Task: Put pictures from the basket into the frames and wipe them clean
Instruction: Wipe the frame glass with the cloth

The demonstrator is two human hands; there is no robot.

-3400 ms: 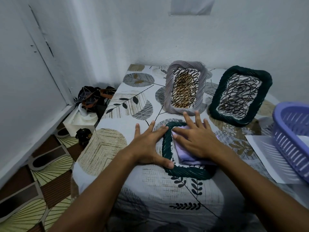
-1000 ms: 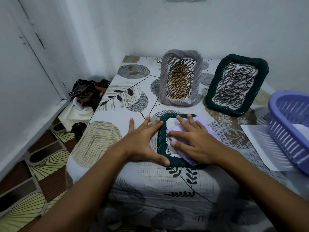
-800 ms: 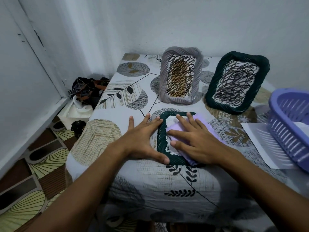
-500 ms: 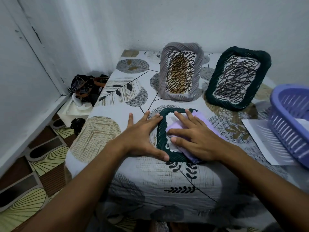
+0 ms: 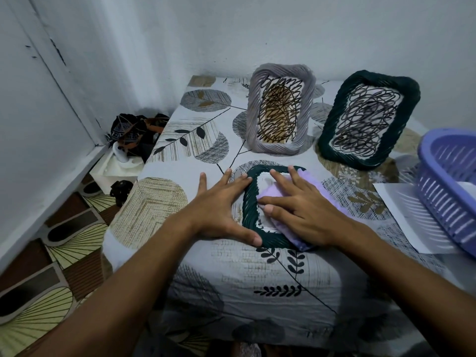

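Head view: the left hand (image 5: 219,210) lies flat with fingers spread on the bench (image 5: 159,202), its thumb against the near left corner of the dark green frame (image 5: 248,202) lying flat. The right hand (image 5: 301,204), fingers straight and spread, presses a lilac cloth (image 5: 270,194) onto that frame's glass. Beyond the hands stand a grey frame (image 5: 280,109) and another green frame (image 5: 368,119); right of the right hand sits the purple basket (image 5: 448,184).
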